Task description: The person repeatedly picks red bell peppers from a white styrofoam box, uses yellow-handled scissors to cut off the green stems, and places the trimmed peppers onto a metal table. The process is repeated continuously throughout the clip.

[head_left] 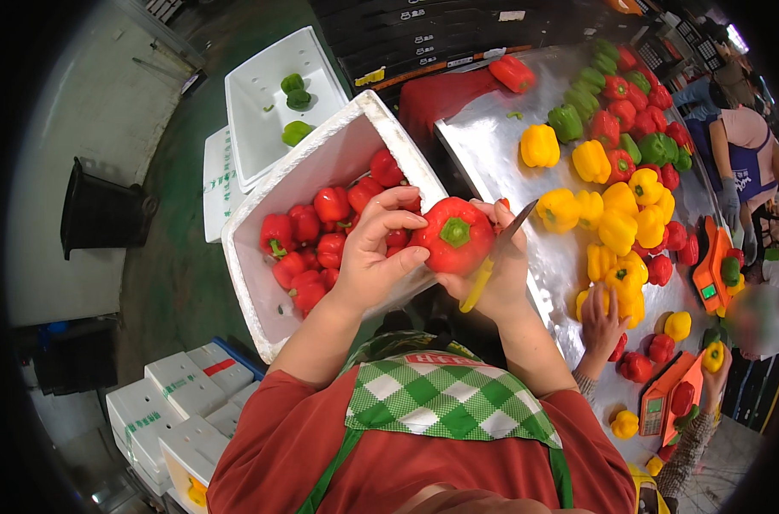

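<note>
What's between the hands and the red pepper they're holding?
Nothing visible blocks the left hand: its fingers touch the red pepper. A knife lies across the right hand, partly between its palm and the pepper.

The round red bell pepper (445, 257) has smooth, glossy skin around a matt green stem (455, 231). The slim yellow knife handle (477, 286) looks like smooth plastic, its pointed blade (515, 226) metal. The flat silver table (485, 141) is shiny sheet metal; the deep white box (321, 161) is matt foam, rough-edged. The green-and-white checked apron (458, 396) and red shirt (278, 437) are matt cloth.
</note>
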`<action>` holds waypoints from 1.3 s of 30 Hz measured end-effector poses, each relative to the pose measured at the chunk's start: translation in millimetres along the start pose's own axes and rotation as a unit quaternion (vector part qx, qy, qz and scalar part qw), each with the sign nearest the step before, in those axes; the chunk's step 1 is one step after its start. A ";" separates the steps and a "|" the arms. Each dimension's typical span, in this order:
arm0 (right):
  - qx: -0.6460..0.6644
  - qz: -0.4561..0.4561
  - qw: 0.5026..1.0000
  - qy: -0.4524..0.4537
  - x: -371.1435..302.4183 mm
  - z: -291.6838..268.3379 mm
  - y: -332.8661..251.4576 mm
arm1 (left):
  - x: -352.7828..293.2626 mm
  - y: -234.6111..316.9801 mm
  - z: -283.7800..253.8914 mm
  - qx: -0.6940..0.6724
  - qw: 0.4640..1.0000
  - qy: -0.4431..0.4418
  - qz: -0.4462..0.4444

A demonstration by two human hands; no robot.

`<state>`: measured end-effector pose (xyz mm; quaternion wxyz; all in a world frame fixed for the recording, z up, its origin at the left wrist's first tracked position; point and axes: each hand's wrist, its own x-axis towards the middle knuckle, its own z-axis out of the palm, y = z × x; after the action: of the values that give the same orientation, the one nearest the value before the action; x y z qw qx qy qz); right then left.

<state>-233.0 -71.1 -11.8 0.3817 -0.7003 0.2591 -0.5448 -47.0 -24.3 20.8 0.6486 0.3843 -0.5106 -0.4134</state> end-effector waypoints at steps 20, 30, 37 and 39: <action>-0.587 0.098 0.776 0.211 -99.5 -189.3 61.8 | -66.9 -42.3 -269.5 0.559 0.763 0.267 -0.186; -0.287 0.116 0.932 0.190 -32.2 -106.2 62.4 | -82.7 -109.6 -241.3 0.710 0.612 0.207 -0.281; -0.210 0.132 0.953 0.177 -19.4 -82.7 47.6 | -83.8 -108.4 -262.7 0.613 0.683 0.220 -0.331; -0.177 0.144 0.959 0.169 -18.2 -82.1 37.0 | -84.0 -101.8 -260.2 0.466 0.800 0.253 -0.281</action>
<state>-314.8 -98.9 -42.9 0.2764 -0.6097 0.5101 -0.5401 181.9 36.6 -149.6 0.3526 0.8579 -0.3285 -0.1780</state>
